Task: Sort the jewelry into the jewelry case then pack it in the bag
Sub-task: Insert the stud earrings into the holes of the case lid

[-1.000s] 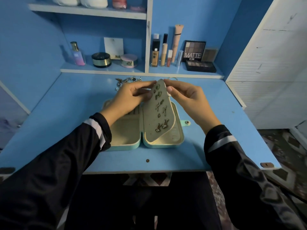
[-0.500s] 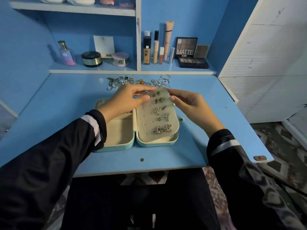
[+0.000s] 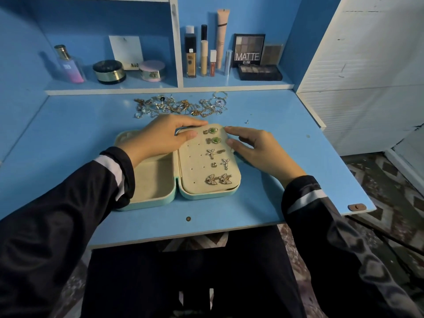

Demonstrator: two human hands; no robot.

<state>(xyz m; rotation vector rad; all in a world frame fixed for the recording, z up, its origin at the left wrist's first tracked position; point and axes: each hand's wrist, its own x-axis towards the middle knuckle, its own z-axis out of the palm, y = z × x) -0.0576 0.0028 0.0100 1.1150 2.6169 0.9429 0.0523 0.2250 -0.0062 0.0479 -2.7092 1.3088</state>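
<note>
Lowered flat, the earring panel (image 3: 195, 166) filled the right half of the jewelry case (image 3: 149, 204). Left hand (image 3: 165, 138) and right hand (image 3: 254, 152) touched its far end, fingers slack, holding nothing. Loose jewelry (image 3: 179, 106) lay crosswise just beyond, nearer the left.

The mint jewelry case (image 3: 146, 203) is lying open. Its cream earring panel (image 3: 195, 164), carrying earrings (image 3: 215, 179), is lying flat between the fingertips of the left hand (image 3: 160, 138) and the right hand (image 3: 257, 150). Loose jewelry (image 3: 179, 106) is lying heaped just beyond them.
</note>
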